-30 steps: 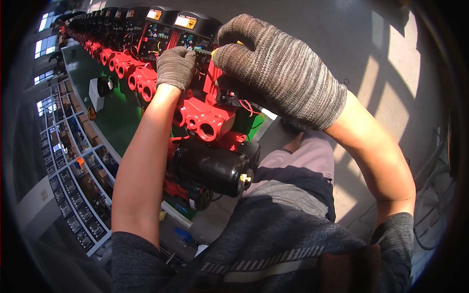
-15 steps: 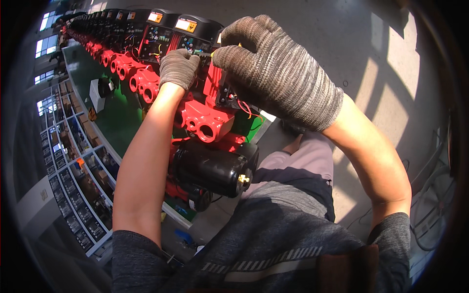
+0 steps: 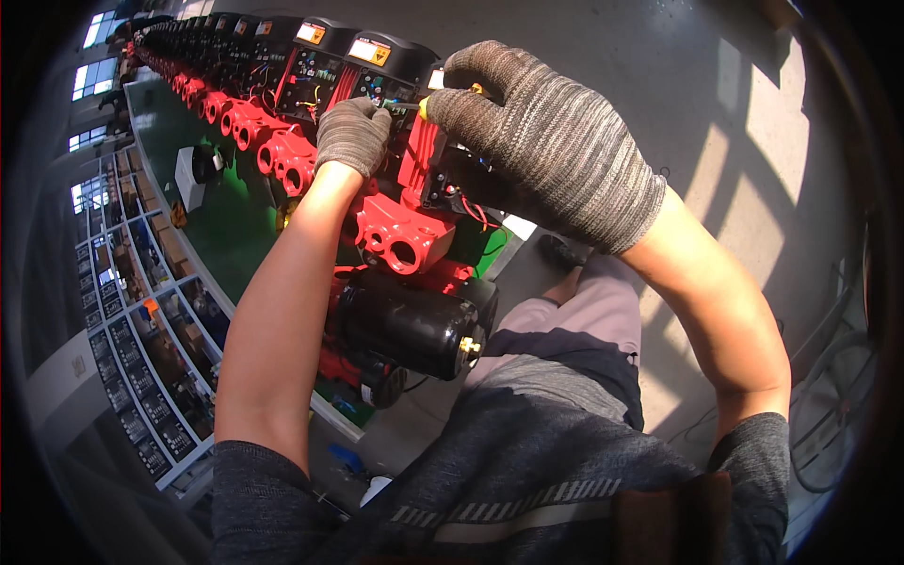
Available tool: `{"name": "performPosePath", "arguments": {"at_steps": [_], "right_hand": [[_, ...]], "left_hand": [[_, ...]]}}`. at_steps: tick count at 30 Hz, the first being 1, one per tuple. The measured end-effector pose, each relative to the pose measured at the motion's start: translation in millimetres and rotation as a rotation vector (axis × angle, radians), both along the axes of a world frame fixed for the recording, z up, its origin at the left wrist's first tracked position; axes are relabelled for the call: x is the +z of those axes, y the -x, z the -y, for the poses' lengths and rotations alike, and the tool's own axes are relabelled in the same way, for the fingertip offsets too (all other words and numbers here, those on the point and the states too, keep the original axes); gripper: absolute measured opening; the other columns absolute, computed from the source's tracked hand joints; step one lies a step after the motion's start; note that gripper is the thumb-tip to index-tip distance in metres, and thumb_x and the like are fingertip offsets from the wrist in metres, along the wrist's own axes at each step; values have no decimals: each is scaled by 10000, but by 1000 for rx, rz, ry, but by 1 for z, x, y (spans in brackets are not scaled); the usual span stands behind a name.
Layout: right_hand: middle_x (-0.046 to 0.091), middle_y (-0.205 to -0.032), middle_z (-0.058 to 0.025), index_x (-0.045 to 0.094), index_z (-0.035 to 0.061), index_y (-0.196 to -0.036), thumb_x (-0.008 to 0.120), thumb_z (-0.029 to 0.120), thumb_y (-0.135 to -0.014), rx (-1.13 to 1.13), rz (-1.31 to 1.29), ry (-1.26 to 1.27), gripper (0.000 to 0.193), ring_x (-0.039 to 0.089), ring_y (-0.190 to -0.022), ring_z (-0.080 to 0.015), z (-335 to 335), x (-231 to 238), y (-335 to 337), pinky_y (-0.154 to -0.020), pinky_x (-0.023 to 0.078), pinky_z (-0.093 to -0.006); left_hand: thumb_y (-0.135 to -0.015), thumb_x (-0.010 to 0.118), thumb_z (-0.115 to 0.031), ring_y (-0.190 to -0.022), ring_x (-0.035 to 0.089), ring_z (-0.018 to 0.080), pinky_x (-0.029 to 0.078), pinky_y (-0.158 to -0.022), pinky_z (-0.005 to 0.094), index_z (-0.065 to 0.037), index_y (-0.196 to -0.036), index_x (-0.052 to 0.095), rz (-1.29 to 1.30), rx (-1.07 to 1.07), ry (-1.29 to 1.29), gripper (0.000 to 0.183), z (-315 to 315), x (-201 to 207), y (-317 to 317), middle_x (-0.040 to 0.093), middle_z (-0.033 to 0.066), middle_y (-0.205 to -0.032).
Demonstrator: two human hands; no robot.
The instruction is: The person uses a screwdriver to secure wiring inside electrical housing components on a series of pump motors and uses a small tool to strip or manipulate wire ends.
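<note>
Both my hands wear grey striped knit gloves. My left hand (image 3: 353,137) is at the open side of a red machine, its fingers curled by a circuit board (image 3: 391,92) with small wires; whatever they pinch is hidden. Just right of it, my right hand (image 3: 551,137) has thumb and fingers closed around something with yellow parts (image 3: 477,88), mostly covered by the glove. Below the hands, the machine has a red casting (image 3: 403,235) with round holes and a black cylinder (image 3: 400,325) with a brass fitting (image 3: 469,346). Red wires (image 3: 478,212) hang under my right hand.
A long row of similar red machines with black covers (image 3: 394,54) recedes to the far left on a green-topped bench (image 3: 212,240). A white-and-black part (image 3: 192,177) lies on it. Shelving with boxes (image 3: 155,325) stands at left. A wheel-like round frame (image 3: 833,414) is at right.
The whole view has shifted slightly. My hands stay at the same machine, and a bit more yellow shows between my right hand's fingers.
</note>
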State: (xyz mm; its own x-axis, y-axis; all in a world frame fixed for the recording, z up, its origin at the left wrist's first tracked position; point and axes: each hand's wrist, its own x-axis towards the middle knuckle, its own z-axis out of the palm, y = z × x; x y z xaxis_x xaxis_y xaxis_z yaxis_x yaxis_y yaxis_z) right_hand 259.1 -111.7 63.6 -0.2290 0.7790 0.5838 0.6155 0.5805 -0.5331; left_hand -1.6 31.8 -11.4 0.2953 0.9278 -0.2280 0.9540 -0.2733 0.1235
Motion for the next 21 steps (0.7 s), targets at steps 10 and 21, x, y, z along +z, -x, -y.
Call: {"name": "performPosePath", "arguments": {"at_steps": [10,21], "right_hand": [[611,-1141,-143,637,126,-1120,747,122,-818,-44,-99,75,321,657,-952,-351,1,-13,0,-767,572,-412],[610,-1161,-164,634,109,-1139,729,20,-743,4,-155,25,417,618,-1023,-379,4,-16,4,-833,548,-436]], "left_hand": [[-896,617,-263,-821,689,371,542,-794,441,-28,-961,715,41,186,94,263,8,17,-19,696,220,-853],[-915,630,-245,-781,700,343,548,-749,432,-18,-937,707,-1,69,39,241,10,18,-18,703,203,-826]]}}
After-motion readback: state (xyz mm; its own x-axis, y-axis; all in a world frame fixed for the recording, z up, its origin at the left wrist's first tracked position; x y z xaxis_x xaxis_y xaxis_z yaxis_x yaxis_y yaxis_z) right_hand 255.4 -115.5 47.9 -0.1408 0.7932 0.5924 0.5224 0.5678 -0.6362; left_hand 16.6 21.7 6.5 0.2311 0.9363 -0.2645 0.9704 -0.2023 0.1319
